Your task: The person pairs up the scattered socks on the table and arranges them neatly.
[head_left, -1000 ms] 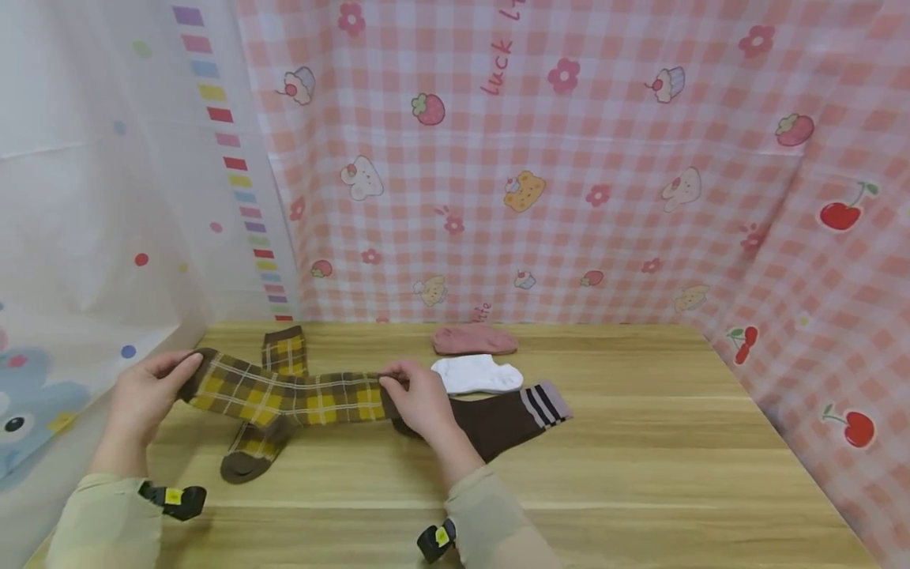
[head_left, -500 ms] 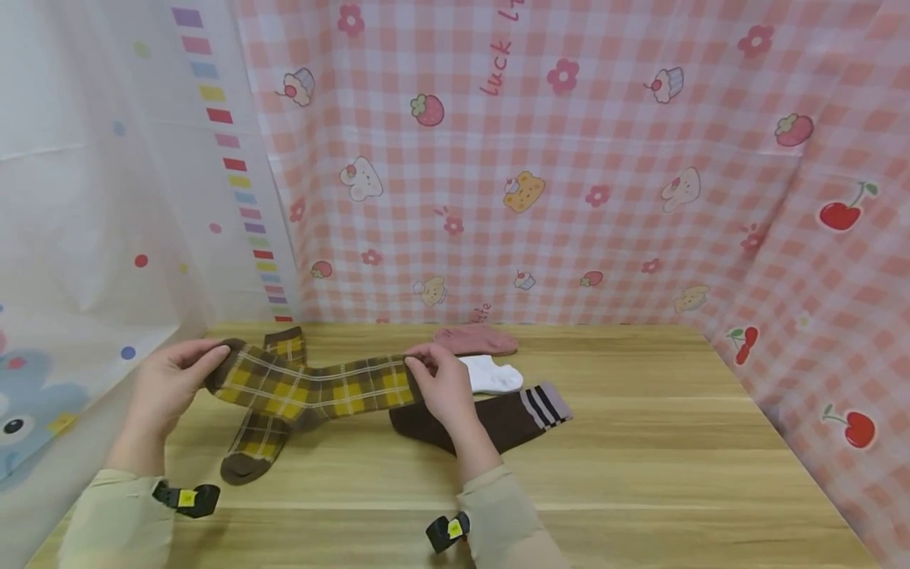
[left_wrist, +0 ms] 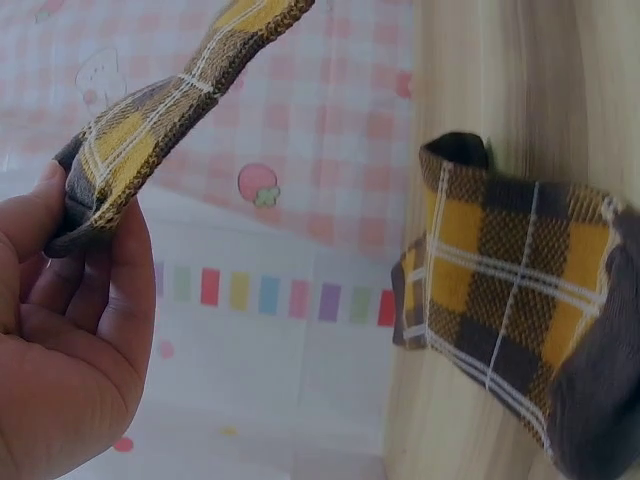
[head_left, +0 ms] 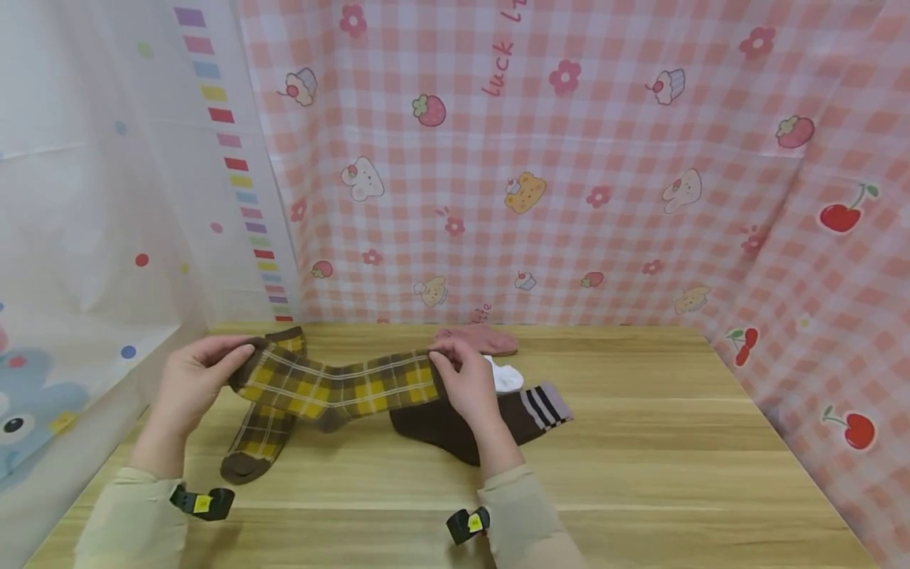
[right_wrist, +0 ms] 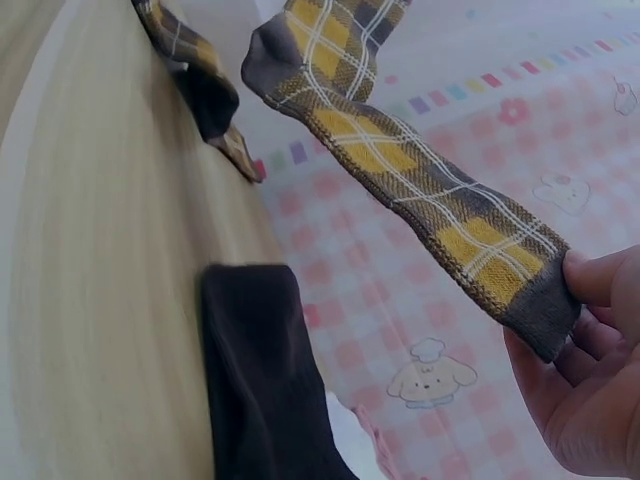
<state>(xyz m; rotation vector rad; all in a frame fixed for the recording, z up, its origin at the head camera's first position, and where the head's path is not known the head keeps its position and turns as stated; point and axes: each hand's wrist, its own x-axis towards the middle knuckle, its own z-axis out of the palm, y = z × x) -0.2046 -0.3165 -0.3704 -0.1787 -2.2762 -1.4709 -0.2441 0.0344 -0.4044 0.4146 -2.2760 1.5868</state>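
Note:
A yellow-and-brown plaid sock (head_left: 348,387) is stretched in the air between both hands, its heel sagging in the middle. My left hand (head_left: 190,387) pinches the dark toe between thumb and fingers; the left wrist view shows that toe (left_wrist: 80,205) in the grip. At the other end my right hand (head_left: 465,383) pinches the dark cuff (right_wrist: 545,310). Beneath the held sock, a second plaid sock (head_left: 259,433) lies on the table, partly covered in the head view. Near the right hand lies a dark brown sock (head_left: 441,431) with a striped cuff, partly behind the wrist.
Behind the right hand lie a white sock (head_left: 508,378) and a pink sock (head_left: 490,341), both partly hidden. The wooden table (head_left: 661,458) meets a pink checked curtain (head_left: 569,237) at the back and a white curtain (head_left: 107,261) on the left.
Both hands have shifted right with the stretched plaid sock, rising slightly at first. The right hand now covers more of the white sock. The socks on the table have not moved.

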